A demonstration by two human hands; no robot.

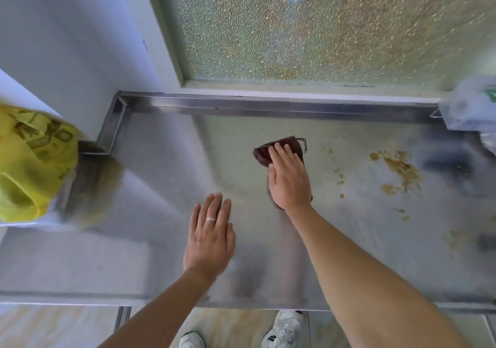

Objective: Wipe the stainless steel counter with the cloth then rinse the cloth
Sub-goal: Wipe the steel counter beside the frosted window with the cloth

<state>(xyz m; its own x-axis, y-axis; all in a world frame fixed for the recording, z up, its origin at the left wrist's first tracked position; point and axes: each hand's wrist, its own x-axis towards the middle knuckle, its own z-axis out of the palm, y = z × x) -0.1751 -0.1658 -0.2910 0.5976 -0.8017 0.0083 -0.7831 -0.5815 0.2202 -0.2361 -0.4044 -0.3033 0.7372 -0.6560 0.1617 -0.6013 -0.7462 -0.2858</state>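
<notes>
My right hand (288,177) presses flat, fingers straight, on a dark red cloth (279,149) mid-way across the steel counter (134,186). My left hand (210,236) rests open beside it, holding nothing. Brownish spills (400,170) lie to the right, below a frosted window (322,25).

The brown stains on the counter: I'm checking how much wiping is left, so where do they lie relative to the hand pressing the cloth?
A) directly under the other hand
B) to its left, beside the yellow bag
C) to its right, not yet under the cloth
C: the brown stains lie right of the right hand pressing the cloth, with bare counter between them.
</notes>
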